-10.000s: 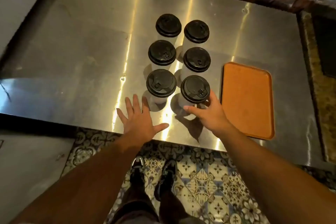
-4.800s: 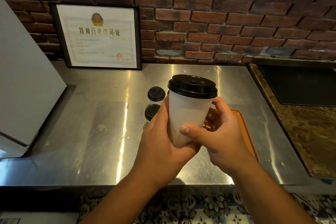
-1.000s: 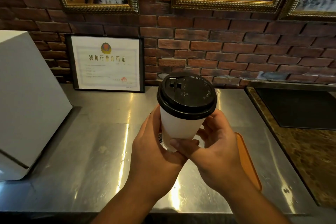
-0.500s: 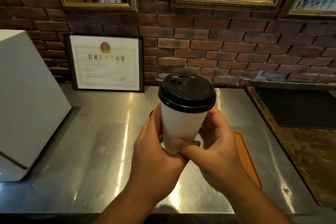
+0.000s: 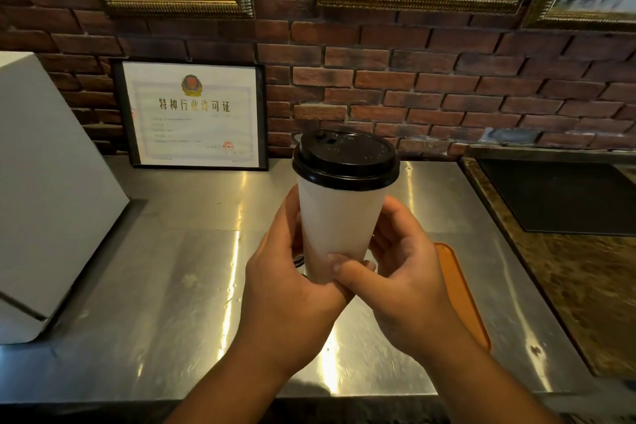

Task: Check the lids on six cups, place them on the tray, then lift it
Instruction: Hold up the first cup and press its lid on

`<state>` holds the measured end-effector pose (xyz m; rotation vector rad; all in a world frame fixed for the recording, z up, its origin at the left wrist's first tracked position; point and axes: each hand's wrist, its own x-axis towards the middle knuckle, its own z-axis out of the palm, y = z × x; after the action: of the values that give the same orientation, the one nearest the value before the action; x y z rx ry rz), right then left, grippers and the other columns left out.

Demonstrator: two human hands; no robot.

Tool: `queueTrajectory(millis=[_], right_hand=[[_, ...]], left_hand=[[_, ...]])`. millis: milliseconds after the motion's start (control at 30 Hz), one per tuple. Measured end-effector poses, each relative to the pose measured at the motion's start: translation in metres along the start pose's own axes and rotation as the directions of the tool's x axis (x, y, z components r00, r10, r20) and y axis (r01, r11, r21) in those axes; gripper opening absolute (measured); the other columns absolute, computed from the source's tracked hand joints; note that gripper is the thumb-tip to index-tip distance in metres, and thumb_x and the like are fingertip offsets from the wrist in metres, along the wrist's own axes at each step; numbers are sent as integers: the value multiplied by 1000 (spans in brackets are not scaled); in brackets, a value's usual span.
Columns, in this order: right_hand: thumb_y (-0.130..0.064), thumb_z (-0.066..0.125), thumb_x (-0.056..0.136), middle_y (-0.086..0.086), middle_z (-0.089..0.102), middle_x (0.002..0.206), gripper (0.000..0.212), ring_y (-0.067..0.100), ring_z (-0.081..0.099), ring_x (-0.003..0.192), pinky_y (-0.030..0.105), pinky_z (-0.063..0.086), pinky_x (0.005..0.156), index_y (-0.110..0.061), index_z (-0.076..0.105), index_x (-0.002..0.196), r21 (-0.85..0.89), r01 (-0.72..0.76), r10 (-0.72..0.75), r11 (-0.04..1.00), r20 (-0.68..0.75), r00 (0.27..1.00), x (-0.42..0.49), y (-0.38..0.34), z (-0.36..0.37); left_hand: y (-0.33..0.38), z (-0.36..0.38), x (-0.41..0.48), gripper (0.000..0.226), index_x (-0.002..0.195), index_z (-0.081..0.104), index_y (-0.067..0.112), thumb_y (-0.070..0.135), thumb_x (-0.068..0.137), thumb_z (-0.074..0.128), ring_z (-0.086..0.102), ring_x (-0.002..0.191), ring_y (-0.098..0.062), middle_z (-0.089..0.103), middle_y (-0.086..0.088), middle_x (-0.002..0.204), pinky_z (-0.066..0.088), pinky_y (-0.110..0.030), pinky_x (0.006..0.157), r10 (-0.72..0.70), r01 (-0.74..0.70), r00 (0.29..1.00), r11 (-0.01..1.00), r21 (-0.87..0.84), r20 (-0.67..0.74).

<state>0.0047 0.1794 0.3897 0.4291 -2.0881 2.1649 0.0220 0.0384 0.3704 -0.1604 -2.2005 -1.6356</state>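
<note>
Head view: cup (image 5: pixel 339 224) held up between both hands, clear of counter (image 5: pixel 172 268). Left hand (image 5: pixel 292 289) wraps left wall; right hand (image 5: pixel 402 279) wraps right wall, thumb across front. Cup now tipped back upright; lid (image 5: pixel 346 158) looks seated. Check likely finishing; tray (image 5: pixel 461 289) lies behind right hand.

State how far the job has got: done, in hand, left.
Done: nothing shown; the visible strip of the orange tray holds no cup. In hand: left hand and right hand hold a white paper cup, black lid on, above the steel counter. Left: traying cups, lifting.
</note>
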Motion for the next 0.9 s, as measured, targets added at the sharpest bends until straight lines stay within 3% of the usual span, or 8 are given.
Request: queueTrajectory(millis=[167,333,467,700,900], right_hand=[[-33,90,64,-20,70,123,77,7,68,117,25,62,88,-41,57,133,-33,8,-9,999,-25,1000,-2,-1,0],[-38,90,67,-23,67,126,77,7,66,120,36,62,96,-51,51,132,-63,-30,32,998,24,999,-3,-6,2],[-36,88,71,-23,67,125,73,8,66,120,38,62,98,-49,51,133,-68,-44,47,997,42,998,-3,-9,1],[-35,90,70,-25,68,124,71,2,66,117,22,61,89,-53,53,128,-90,-7,6,996,-9,1000,-3,-9,-1],[-45,86,69,-19,68,127,75,8,66,121,26,62,88,-44,53,136,-27,-34,35,999,27,999,-3,-11,-2]], left_hand=[[-3,3,-2,97,145,36,63,56,62,85,61,117,8,59,34,128,51,-3,70,1,-1,1000,1000,23,-10],[-3,0,-1,95,142,36,66,64,62,86,60,115,12,59,36,126,49,0,66,2,-1,1000,1000,19,-20],[0,-5,-2,87,135,34,73,68,63,81,57,113,18,57,42,122,43,4,64,4,-3,1000,999,42,-19],[2,-5,-3,83,130,29,77,75,61,75,54,115,17,54,42,121,42,5,65,-21,20,1000,996,81,8],[4,-5,-4,78,131,35,75,74,65,77,57,116,12,57,38,123,47,1,69,-21,20,999,999,41,25]])
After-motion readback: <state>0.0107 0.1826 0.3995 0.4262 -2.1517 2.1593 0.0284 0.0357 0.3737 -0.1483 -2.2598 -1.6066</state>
